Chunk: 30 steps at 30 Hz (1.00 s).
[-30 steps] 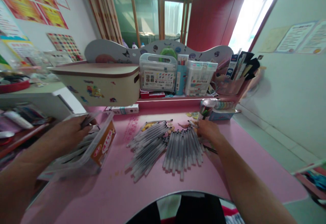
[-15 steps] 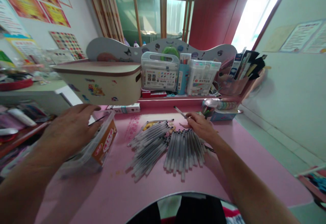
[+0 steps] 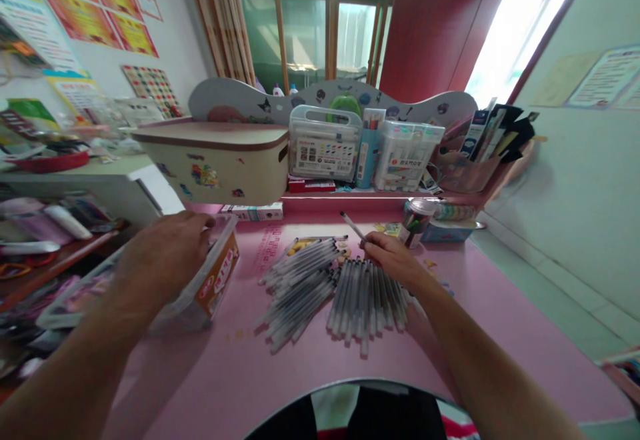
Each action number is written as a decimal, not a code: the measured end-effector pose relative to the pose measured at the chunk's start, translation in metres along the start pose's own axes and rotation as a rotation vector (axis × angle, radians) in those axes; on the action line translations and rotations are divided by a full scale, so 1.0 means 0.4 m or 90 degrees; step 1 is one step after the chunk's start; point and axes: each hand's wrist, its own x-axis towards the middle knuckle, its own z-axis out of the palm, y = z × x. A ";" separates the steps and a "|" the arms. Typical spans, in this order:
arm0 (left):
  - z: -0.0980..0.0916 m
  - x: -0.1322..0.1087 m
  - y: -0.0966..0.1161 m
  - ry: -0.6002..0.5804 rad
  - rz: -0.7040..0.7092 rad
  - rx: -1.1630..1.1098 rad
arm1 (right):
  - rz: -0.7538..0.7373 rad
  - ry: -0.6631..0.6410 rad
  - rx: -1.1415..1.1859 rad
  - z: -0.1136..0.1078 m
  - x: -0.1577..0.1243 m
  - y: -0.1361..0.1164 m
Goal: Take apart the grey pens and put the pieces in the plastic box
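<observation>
My right hand (image 3: 393, 257) pinches a pen (image 3: 353, 225) with a clear barrel and a dark upper end, tilted up to the left. Just below that hand lies a fanned pile of pens (image 3: 367, 303), grey and translucent with dark tips. A second pile of similar pens (image 3: 300, 293) rests to its left, slanting. At the left, my left hand (image 3: 165, 253) reaches over the rim of a clear plastic box (image 3: 193, 317) with an orange label (image 3: 217, 280). Its fingertips dip inside the box, so what they hold, if anything, is hidden.
Behind the pens, a lidded cream bin (image 3: 225, 170), a marker case (image 3: 325, 143) and a box of markers (image 3: 407, 157) stand on the pink desk's shelf. A clear jar (image 3: 416, 220) stands at right. Shelves with clutter (image 3: 55, 227) flank the left.
The view has turned slightly left. A thin dark stick that showed at my left fingers is out of sight now. My right hand keeps its pen, at nearly the same spot.
</observation>
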 end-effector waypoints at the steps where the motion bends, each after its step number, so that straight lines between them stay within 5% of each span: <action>1: 0.000 -0.007 0.029 0.007 0.031 0.005 | -0.010 -0.013 0.031 0.003 -0.002 -0.003; 5: 0.035 -0.047 0.176 -0.040 0.044 -0.360 | -0.030 -0.070 0.156 0.020 -0.012 -0.018; 8: 0.092 -0.079 0.286 -0.206 -0.106 -0.790 | -0.021 -0.143 0.240 0.032 -0.026 -0.031; 11: 0.147 -0.097 0.367 -0.287 -0.186 -1.006 | -0.011 -0.225 0.331 0.043 -0.039 -0.036; 15: 0.190 -0.095 0.416 -0.269 -0.170 -1.052 | 0.015 -0.285 0.393 0.050 -0.047 -0.027; 21: 0.231 -0.083 0.412 -0.194 -0.181 -1.076 | 0.000 -0.283 0.392 0.050 -0.042 -0.028; 30: 0.259 -0.087 0.397 -0.124 -0.210 -1.070 | -0.182 -0.104 0.060 0.076 -0.039 -0.049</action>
